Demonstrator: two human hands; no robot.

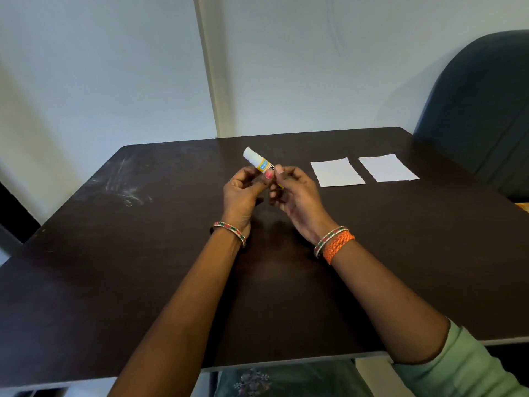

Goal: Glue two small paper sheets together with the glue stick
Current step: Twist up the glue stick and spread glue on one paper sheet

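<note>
Hands, left (243, 193) and right (294, 196), together pinch the glue stick (259, 161) above the bench (143, 253); paper sheets (337, 171) lie right

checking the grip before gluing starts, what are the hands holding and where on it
Both hands hold the glue stick above the table: the left hand pinches its labelled middle, the right hand grips its lower end. The white cap end sticks out free.

White-capped glue stick (259, 161) held tilted; two white paper sheets (337, 171) (388, 167) lie flat
</note>
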